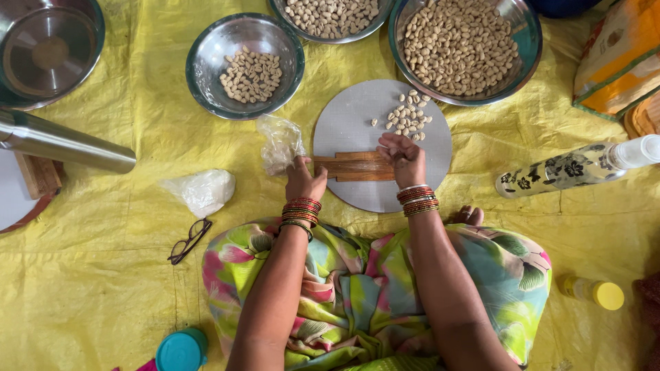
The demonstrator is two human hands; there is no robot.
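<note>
Head view: my left hand point(304, 180) grips the left end of the ridged wooden board point(354, 167) on the round grey slab point(357, 124); my right hand's point(404, 158) curled fingers press its right end, pale pieces point(408, 117) just beyond.

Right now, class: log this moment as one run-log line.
left hand: gripping wooden tool | right hand: pressing tool's other end | round board: small pile of pale nuts

Ridged board point(354, 167) on round slab point(357, 124) at sheet point(103, 275) centre — pellets point(408, 117) behind it (slab's far edge). Three bowls point(245, 66) along far edge; eyeglasses point(189, 240) left; bottle point(574, 168) right.
</note>
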